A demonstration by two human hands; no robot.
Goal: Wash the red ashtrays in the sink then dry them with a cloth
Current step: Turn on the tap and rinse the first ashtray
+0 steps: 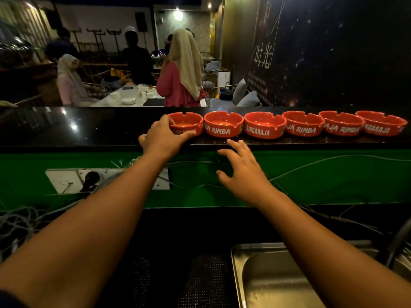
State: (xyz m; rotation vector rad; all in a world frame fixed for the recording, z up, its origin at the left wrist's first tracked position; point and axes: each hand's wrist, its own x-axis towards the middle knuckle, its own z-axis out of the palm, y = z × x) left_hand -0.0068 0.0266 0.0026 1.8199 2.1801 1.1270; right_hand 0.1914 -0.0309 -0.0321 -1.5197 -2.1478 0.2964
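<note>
On the glossy black bar counter (pixel 89 127): six red ashtrays (pixel 264 125) lined up, right side | left hand (pixel 163 135) wrapped round the leftmost ashtray (pixel 189 123) | right hand (pixel 242 172) fingers spread, holding nothing | steel sink (pixel 273 281) near right | dim room, people (pixel 182 70) far left

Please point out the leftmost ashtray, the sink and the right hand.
leftmost ashtray (pixel 188 122): head view, inner bowl.
sink (pixel 273 276): head view, bare metal basin.
right hand (pixel 242 176): head view, back of hand.

Left hand (pixel 163 136) grips the leftmost red ashtray (pixel 188 125); right hand (pixel 242 172) hovers spread.
</note>
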